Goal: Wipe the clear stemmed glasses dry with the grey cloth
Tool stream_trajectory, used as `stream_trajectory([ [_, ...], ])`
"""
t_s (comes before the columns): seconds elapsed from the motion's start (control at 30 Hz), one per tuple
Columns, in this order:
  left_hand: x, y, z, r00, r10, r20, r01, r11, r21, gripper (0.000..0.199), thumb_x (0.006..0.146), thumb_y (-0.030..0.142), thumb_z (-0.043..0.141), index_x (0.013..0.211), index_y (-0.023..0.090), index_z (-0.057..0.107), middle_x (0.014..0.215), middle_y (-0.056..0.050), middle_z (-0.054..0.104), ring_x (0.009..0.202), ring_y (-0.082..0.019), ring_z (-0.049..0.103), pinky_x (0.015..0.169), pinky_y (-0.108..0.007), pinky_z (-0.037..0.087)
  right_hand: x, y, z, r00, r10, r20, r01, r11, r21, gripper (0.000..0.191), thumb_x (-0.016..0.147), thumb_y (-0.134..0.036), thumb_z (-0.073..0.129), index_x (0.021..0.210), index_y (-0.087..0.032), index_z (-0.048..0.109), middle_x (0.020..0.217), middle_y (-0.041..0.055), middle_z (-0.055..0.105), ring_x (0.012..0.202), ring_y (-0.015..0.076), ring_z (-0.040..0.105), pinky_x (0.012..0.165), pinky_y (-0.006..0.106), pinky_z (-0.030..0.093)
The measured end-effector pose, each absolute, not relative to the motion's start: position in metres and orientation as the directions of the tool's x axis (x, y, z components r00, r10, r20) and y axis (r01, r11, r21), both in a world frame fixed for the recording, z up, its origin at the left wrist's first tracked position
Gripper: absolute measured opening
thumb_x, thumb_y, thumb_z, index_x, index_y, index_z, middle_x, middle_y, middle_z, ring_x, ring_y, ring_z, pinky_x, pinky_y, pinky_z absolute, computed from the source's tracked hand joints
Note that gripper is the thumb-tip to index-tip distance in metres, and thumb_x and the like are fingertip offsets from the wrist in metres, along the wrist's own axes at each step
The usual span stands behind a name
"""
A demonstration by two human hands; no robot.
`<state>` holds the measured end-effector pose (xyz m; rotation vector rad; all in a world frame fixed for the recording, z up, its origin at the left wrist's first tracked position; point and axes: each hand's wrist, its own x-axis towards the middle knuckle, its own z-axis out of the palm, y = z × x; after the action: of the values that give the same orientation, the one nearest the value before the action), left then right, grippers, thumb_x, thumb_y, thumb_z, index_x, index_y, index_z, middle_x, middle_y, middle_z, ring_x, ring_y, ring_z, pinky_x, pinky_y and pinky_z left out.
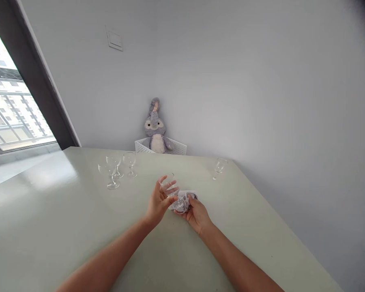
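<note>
My left hand (160, 200) is wrapped round the bowl of a clear stemmed glass (169, 182), which is tilted with its foot toward my right hand. A crumpled white and grey cloth (187, 196) is pinched in my right hand (197, 215), pressed against the base of that glass. Part of the glass's stem is hidden by the cloth. Both hands are just above the pale green table (170, 251), near its middle.
Several clear stemmed glasses, among them a front one (113, 185) and a rear one (130, 164), stand at the left. Another stemmed glass (220, 165) is at the back right. Behind the table, a plush toy (155, 127) sits in a white perforated basket (180, 149) against the wall.
</note>
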<state>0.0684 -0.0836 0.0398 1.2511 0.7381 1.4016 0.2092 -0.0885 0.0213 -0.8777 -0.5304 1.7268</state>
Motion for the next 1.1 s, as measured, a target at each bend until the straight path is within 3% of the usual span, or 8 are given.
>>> stream_trajectory([
  [0.17,0.071,-0.089,0.037,0.001,0.893,0.45,-0.157,-0.444,0.882,0.062,0.07,0.026,0.063,0.12,0.029,0.026,0.124,-0.011,0.044,0.105,-0.023,0.052,0.087,-0.041,0.043,0.206,-0.092,0.017,-0.236,0.933,-0.27,-0.536,-0.357,-0.765,0.015,0.077,-0.031,0.054,0.084,-0.018,0.053,0.073,0.0019,0.063,0.061,0.015,0.06,0.057,0.033,0.051],
  [0.3,0.064,-0.081,0.039,-0.127,0.863,0.489,-0.108,-0.502,0.858,0.06,0.072,0.025,0.061,0.12,0.029,0.025,0.123,-0.012,0.042,0.104,-0.024,0.053,0.084,-0.041,0.045,0.201,-0.104,0.017,-0.43,0.873,-0.23,-0.273,-0.368,-0.889,0.03,0.074,-0.045,0.055,0.082,-0.016,0.055,0.066,0.0008,0.061,0.049,0.0122,0.055,0.046,0.026,0.046],
  [0.43,0.057,-0.074,0.041,-0.196,0.822,0.535,-0.063,-0.555,0.83,0.059,0.074,0.025,0.058,0.12,0.03,0.023,0.123,-0.012,0.041,0.104,-0.023,0.053,0.084,-0.041,0.044,0.2,-0.114,0.025,-0.585,0.802,-0.118,0.174,-0.018,-0.985,0.047,0.08,-0.055,0.036,0.063,-0.015,0.054,0.053,0.0001,0.052,0.047,0.0116,0.05,0.041,0.021,0.036],
  [0.53,0.056,-0.074,0.039,-0.171,0.815,0.554,-0.009,-0.564,0.826,0.059,0.074,0.024,0.057,0.122,0.03,0.022,0.123,-0.012,0.042,0.105,-0.022,0.053,0.085,-0.042,0.044,0.206,-0.112,0.029,-0.353,0.916,0.191,0.511,0.36,-0.781,0.046,0.083,-0.051,0.032,0.057,-0.017,0.051,0.061,0.0005,0.049,0.054,0.011,0.047,0.05,0.022,0.035],
  [0.6,0.059,-0.077,0.034,-0.127,0.813,0.569,0.035,-0.569,0.821,0.06,0.074,0.023,0.057,0.123,0.03,0.022,0.123,-0.011,0.043,0.106,-0.021,0.052,0.087,-0.042,0.043,0.211,-0.107,0.03,-0.195,0.906,0.375,0.651,0.406,-0.642,0.037,0.084,-0.045,0.036,0.064,-0.019,0.052,0.071,0.0009,0.049,0.06,0.0116,0.047,0.056,0.023,0.036],
  [0.77,0.072,-0.086,0.016,0.07,0.781,0.62,0.099,-0.624,0.775,0.061,0.074,0.02,0.058,0.123,0.027,0.022,0.122,-0.011,0.046,0.108,-0.021,0.05,0.092,-0.045,0.039,0.218,-0.099,0.031,-0.096,0.818,0.568,0.658,0.48,-0.58,0.014,0.078,-0.025,0.045,0.088,-0.019,0.052,0.079,0.0025,0.05,0.07,0.0151,0.048,0.064,0.027,0.039],
  [0.9,0.077,-0.09,0.01,0.089,0.805,0.586,0.094,-0.593,0.8,0.063,0.074,0.022,0.059,0.124,0.026,0.023,0.123,-0.012,0.046,0.112,-0.022,0.047,0.094,-0.045,0.037,0.218,-0.097,0.029,-0.222,0.855,0.469,0.593,0.5,-0.631,0.031,0.073,-0.017,0.047,0.103,-0.019,0.053,0.071,0.0012,0.055,0.068,0.0158,0.05,0.064,0.027,0.04],
  [1.1,0.081,-0.091,0.011,0.11,0.828,0.55,0.074,-0.559,0.826,0.064,0.074,0.024,0.058,0.127,0.029,0.023,0.129,-0.011,0.042,0.114,-0.022,0.045,0.092,-0.043,0.039,0.213,-0.085,0.02,-0.266,0.889,0.372,0.488,0.457,-0.743,0.026,0.071,-0.018,0.048,0.092,-0.022,0.063,0.077,0.0017,0.064,0.067,0.0155,0.056,0.064,0.026,0.041],
])
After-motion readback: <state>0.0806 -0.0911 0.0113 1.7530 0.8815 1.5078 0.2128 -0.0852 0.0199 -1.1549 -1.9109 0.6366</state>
